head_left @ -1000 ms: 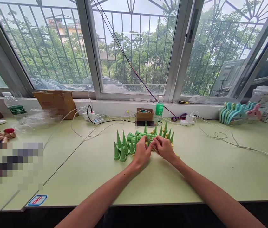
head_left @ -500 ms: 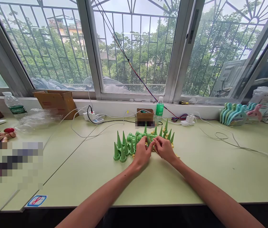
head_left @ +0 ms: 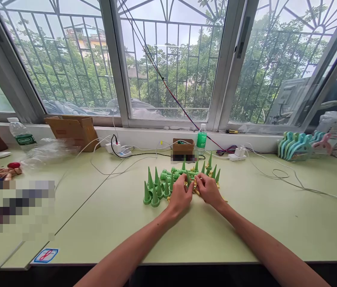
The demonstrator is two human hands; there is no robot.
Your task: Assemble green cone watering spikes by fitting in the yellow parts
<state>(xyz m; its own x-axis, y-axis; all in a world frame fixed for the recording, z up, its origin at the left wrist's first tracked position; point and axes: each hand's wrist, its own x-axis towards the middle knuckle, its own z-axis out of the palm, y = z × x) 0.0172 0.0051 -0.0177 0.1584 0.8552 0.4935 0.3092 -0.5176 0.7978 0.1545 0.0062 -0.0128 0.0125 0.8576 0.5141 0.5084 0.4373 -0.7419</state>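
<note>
My left hand (head_left: 181, 195) and my right hand (head_left: 209, 190) meet at the middle of a pale green table (head_left: 246, 215), fingers curled. Between the fingertips sits a green cone spike (head_left: 188, 179) with small yellow parts (head_left: 196, 187) beside it; both hands pinch at it. To the left, several green cone spikes (head_left: 154, 188) stand upright in a cluster. Behind the hands lie more green pieces (head_left: 174, 173) on their sides, and further upright spikes (head_left: 211, 169) stand at the right.
A small brown box (head_left: 182, 147) and a green bottle (head_left: 201, 138) stand behind the pile. White cables (head_left: 278, 174) and a power strip (head_left: 117, 148) run along the sill. A cardboard box (head_left: 71, 128), water bottle (head_left: 21, 136), plastic bag and cloth lie left; pastel rabbit-shaped pieces (head_left: 296, 144) right.
The view has shifted slightly. Both hands stay together at the pile, with only small finger movement around the spike.
</note>
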